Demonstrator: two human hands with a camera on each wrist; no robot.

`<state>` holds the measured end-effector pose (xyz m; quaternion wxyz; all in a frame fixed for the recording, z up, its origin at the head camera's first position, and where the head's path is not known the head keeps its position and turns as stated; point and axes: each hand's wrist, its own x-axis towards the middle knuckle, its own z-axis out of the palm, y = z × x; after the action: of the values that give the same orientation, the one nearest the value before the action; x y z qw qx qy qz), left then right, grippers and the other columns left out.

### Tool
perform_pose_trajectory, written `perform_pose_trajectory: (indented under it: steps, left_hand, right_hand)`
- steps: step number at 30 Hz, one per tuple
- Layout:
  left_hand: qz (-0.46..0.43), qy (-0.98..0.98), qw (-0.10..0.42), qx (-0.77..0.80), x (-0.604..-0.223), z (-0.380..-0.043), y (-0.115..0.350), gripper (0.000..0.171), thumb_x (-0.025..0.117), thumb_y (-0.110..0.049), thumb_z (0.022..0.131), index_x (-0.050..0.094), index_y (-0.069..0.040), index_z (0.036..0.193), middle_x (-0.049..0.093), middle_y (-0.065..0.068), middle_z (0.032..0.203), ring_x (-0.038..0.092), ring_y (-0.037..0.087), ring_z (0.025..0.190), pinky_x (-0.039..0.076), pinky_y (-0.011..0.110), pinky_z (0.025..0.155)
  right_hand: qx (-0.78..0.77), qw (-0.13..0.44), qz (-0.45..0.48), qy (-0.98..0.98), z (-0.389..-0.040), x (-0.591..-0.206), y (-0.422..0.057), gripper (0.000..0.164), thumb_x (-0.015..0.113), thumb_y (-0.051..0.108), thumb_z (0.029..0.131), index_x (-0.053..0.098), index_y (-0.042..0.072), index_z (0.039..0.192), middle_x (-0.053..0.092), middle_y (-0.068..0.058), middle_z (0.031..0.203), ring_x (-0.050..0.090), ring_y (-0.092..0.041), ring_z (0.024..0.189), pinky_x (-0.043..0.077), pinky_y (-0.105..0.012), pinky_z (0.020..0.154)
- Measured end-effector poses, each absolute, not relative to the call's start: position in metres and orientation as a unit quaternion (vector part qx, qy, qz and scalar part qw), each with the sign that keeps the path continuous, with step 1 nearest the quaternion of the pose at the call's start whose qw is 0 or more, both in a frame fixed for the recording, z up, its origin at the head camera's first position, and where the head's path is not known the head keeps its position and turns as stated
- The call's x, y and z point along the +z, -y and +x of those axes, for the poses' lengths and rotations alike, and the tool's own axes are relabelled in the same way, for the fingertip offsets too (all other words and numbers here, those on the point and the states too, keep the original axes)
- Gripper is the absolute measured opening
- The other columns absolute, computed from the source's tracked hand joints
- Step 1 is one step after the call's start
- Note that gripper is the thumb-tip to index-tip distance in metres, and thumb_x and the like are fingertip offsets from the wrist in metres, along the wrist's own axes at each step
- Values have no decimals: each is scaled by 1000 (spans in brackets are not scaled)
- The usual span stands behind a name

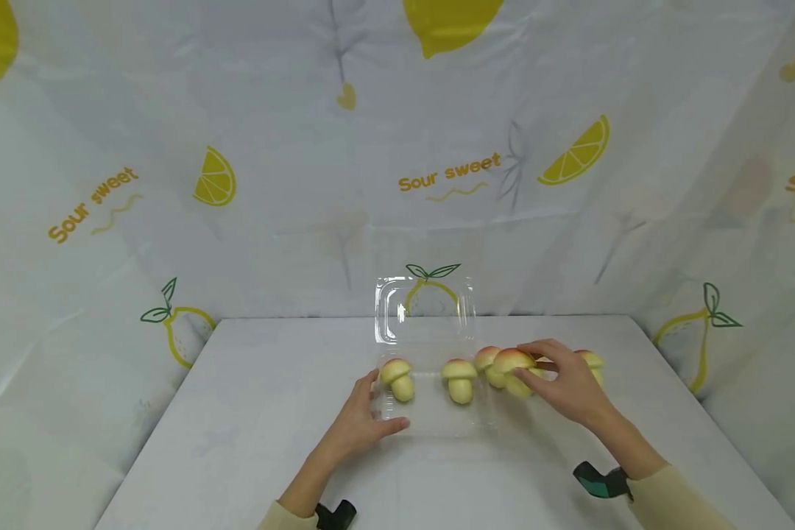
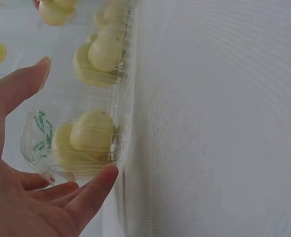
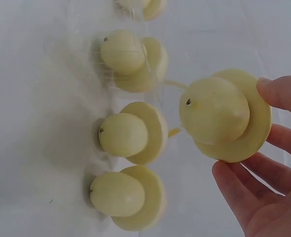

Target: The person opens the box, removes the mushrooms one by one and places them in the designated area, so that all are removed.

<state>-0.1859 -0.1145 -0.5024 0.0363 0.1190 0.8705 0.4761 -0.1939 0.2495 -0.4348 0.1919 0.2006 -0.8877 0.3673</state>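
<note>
An open clear plastic clamshell box (image 1: 424, 423) stands on the table, its lid (image 1: 391, 324) raised at the back. My left hand (image 1: 361, 419) holds the box's left end, thumb by the front edge and fingers along the side. Inside are two pale-yellow toy mushrooms, a left one (image 1: 403, 388) and a right one (image 1: 460, 390). My right hand (image 1: 566, 386) pinches another toy mushroom (image 3: 214, 116) by its cap, raised just right of the box. Beneath it in the right wrist view, two more mushrooms stand outside the box, a nearer one (image 3: 118, 192) and a farther one (image 3: 123, 134).
Another toy mushroom (image 1: 591, 361) sits right of my right hand, partly hidden by it. A white cloth with lemon prints (image 1: 291, 243) hangs behind the table (image 1: 252, 412) and down both sides.
</note>
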Motion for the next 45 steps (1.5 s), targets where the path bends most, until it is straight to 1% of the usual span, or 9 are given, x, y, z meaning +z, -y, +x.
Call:
perform_pose_trajectory:
  steps: [2,7,10,18,26,33,36,41,45]
  left_hand:
    - [118,-871,38,475,-502,-186,115,107,88,-42,79,27,3,155,38,24,152,48,44,134,51,51,99]
    - [119,-872,39,473,-501,-186,115,107,87,-42,79,27,2,155,39,24,152,49,43,133,51,50,99]
    - [119,-874,38,471,-501,-186,115,107,87,-44,79,27,3,155,39,25,152,49,43,133,51,51,98]
    - [110,-880,32,461,-501,-186,115,109,87,-46,77,28,3,154,38,24,153,50,42,132,50,52,99]
    - [112,-877,30,467,-502,-186,116,108,88,-44,78,28,4,154,37,24,154,49,42,133,50,52,99]
    - [109,-874,34,472,-503,-186,115,108,88,-43,78,27,4,154,36,24,155,48,43,134,48,54,101]
    - [108,-873,36,475,-503,-186,114,108,88,-42,78,27,3,154,36,23,155,48,43,134,48,54,101]
    - [107,-876,36,469,-504,-187,114,107,88,-42,78,27,3,155,36,23,156,48,43,135,46,56,103]
    - [106,-876,36,469,-504,-186,114,108,88,-42,78,27,3,155,36,23,156,48,43,135,45,57,104]
  right_hand:
    - [367,197,194,888,-193,-438,-254,32,83,13,85,72,3,113,69,-8,110,64,-20,98,61,-36,80]
    - [385,196,179,884,-191,-444,-268,32,83,10,86,71,2,115,69,-8,110,60,-4,98,56,-18,80]
    - [403,192,168,879,-190,-448,-275,32,81,9,87,71,0,115,69,-10,109,57,2,97,53,-13,80]
    - [404,184,125,888,-185,-454,-292,31,79,13,90,70,-1,116,66,-12,109,55,7,93,51,-9,77]
    - [395,177,100,896,-190,-464,-306,31,80,16,90,70,-1,113,66,-13,110,59,-1,93,48,-7,76]
    - [380,154,71,910,-190,-475,-319,38,79,22,91,68,-3,117,67,-17,114,57,5,93,48,-7,75]
    - [366,142,56,918,-190,-477,-322,42,78,26,92,68,-3,120,68,-18,115,58,0,93,48,-8,75]
    - [356,123,42,925,-189,-480,-326,45,78,27,92,67,-6,120,68,-21,116,65,-24,97,50,-14,74]
    - [349,114,39,930,-190,-485,-329,46,78,28,92,66,-6,121,68,-22,116,66,-35,99,51,-16,74]
